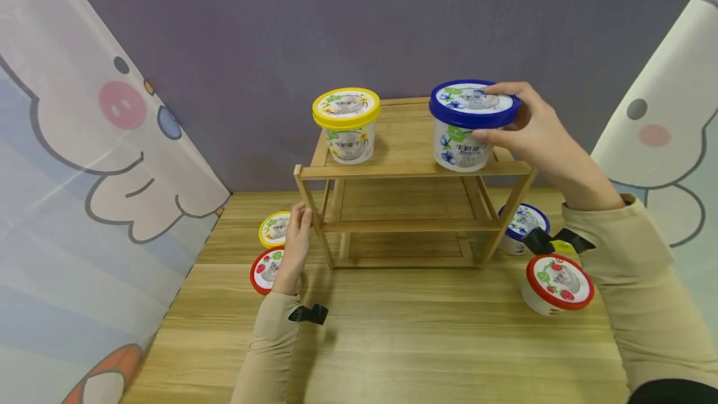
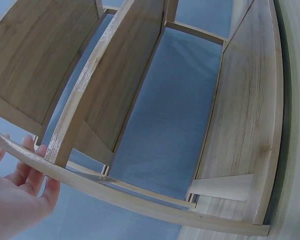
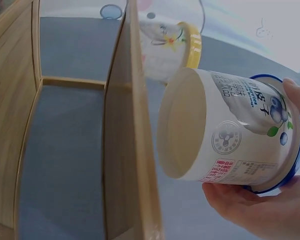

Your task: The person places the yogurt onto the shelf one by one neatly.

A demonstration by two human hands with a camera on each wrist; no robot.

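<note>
- Right hand [image 1: 535,123]: clamped on the blue-lidded cup [image 1: 461,148], thumb at the side and fingers over the lid.
- Blue-lidded cup: held at the right end of the rack's top shelf; its underside shows in the right wrist view, just clear of the shelf edge.
- Left hand [image 1: 297,242]: fingers curled round the left front leg of the wooden rack [image 1: 415,171].
- Wooden rack: three-tiered, upright on the tabletop [image 1: 404,335].
- Yellow-lidded cup [image 1: 350,144]: upright on the left part of the top shelf, apart from the held cup.
- Left of the rack: a second yellow-lidded cup [image 1: 273,229] behind a red-lidded cup [image 1: 266,272], both partly hidden by the left hand.
- Right of the rack: a second blue-lidded cup [image 1: 524,220] behind another red-lidded cup [image 1: 561,281].
</note>
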